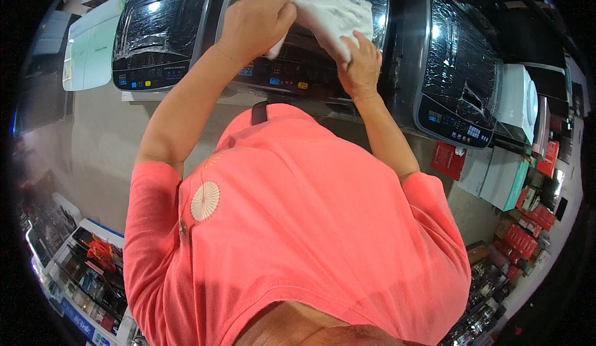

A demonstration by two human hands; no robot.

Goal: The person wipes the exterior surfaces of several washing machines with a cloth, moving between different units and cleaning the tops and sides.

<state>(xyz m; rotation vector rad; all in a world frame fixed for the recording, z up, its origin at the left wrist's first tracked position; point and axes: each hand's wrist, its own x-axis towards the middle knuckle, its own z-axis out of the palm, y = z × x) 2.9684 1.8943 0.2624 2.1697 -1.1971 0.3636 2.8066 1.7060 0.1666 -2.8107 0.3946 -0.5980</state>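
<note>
A white fringed cloth is stretched between my two hands above a dark top-loading washing machine. My left hand grips its left corner, and a short end of the fabric hangs below the fist. On the right, my right hand pinches the lower edge of the cloth between thumb and fingers. Beneath, the machine's lid and its control panel, with blue and yellow marks, are partly hidden by the cloth and hands. The lid has shiny plastic film over it.
Film-covered washing machines stand to the left and right. A pale green-white panel is at far left. White boxes and red boxes line the right side. A counter with tools is at lower left.
</note>
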